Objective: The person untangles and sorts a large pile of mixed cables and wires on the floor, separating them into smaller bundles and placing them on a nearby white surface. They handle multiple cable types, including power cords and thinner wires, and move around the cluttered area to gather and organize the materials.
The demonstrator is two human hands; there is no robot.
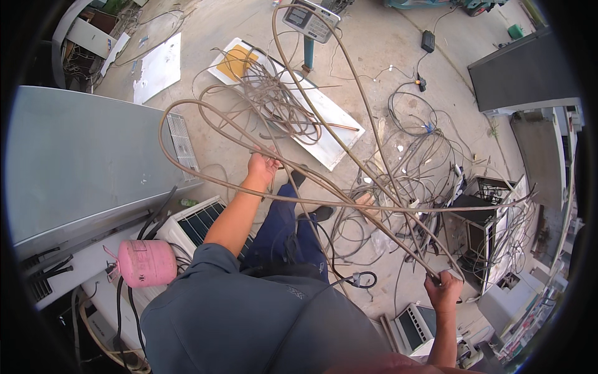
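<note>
Long, springy brown tubing (pixel 408 249), thin and looking like copper pipe, spans the space in front of me in several wide loops. My right hand (pixel 444 291), at the lower right, is closed round a bundle of its strands. Farther left, my left hand (pixel 261 168) has its fingers curled about the strands where they bend into the left loops. One loop rises past the display at the top, and another strand stretches to the right. Beyond my left hand, a tangled coil of similar tubing (pixel 271 93) lies on a white panel (pixel 333 149).
A scale display (pixel 311 20) stands on a post beyond the panel. Loose cables (pixel 398 187) litter the floor at right, beside an opened appliance casing (pixel 492 218). A large grey cabinet (pixel 81 162) and a pink gas cylinder (pixel 147 263) are at left. Another dark cabinet (pixel 523 71) stands far right.
</note>
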